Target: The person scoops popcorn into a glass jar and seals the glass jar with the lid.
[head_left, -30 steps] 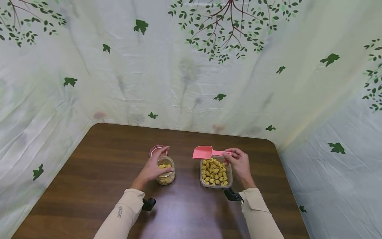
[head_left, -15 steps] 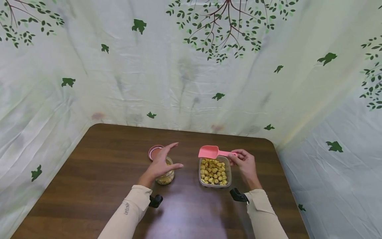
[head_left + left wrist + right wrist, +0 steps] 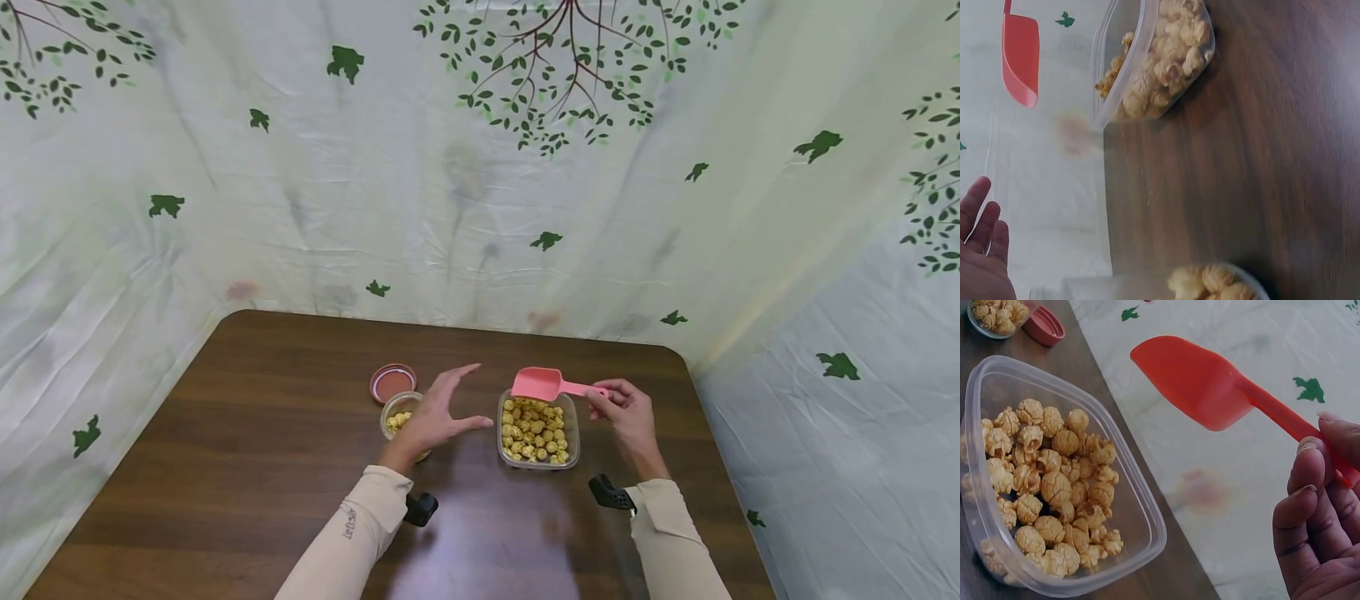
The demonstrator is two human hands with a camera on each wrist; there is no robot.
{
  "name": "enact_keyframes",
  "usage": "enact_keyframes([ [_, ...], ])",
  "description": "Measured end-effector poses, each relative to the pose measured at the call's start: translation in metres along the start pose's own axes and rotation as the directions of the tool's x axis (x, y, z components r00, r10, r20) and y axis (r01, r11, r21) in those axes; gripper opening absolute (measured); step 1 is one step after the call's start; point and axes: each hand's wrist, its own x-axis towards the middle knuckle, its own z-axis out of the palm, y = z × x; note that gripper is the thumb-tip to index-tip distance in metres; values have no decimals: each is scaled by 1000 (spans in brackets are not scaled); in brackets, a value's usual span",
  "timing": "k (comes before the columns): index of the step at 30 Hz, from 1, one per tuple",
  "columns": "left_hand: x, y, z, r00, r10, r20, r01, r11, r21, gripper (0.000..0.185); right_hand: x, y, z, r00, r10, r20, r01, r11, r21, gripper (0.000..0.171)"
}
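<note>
My right hand (image 3: pixel 626 410) (image 3: pixel 1325 512) grips the handle of a pink scoop (image 3: pixel 542 383) (image 3: pixel 1197 381), held empty above the far edge of a clear plastic container (image 3: pixel 570 425) (image 3: pixel 1141 519) of caramel popcorn (image 3: pixel 534 429) (image 3: pixel 1054 494). My left hand (image 3: pixel 438 415) (image 3: pixel 982 250) hovers with fingers spread between that container and a small glass jar (image 3: pixel 392 412) (image 3: pixel 997 319) that holds some popcorn. It holds nothing. The jar's red lid (image 3: pixel 392 383) (image 3: pixel 1043 327) lies on the table just behind the jar.
The brown wooden table (image 3: pixel 262 433) is walled at the back and both sides by a pale sheet printed with green leaves (image 3: pixel 480 167). The container's near-left corner (image 3: pixel 1147 62) shows in the left wrist view.
My left hand let go of the jar and moved right, fingers spreading, so the jar's mouth now shows. The scoop drifted slightly to the right over the container.
</note>
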Motion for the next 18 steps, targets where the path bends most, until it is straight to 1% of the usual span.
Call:
enact_keyframes([
  [4, 1, 1, 8, 1000, -19, -6, 19, 1000, -5, 87, -1, 3, -4, 1000, 6, -2, -6, 1000, 3, 30],
  [7, 2, -1, 14, 1000, -6, -9, 6, 1000, -3, 86, -1, 5, -7, 1000, 20, -15, -20, 1000, -17, 29],
  [10, 3, -2, 20, 1000, -8, -7, 8, 1000, -11, 86, -2, 6, -11, 999, 33, -31, -34, 999, -42, 29],
  [14, 1, -6, 29, 999, -42, -6, 42, 999, -31, 88, -4, 8, -17, 998, 46, -46, -50, 995, -91, 29],
  [18, -2, -11, 38, 998, -59, 6, 59, 997, -46, 91, -6, 11, -24, 997, 55, -51, -61, 989, -131, 27],
])
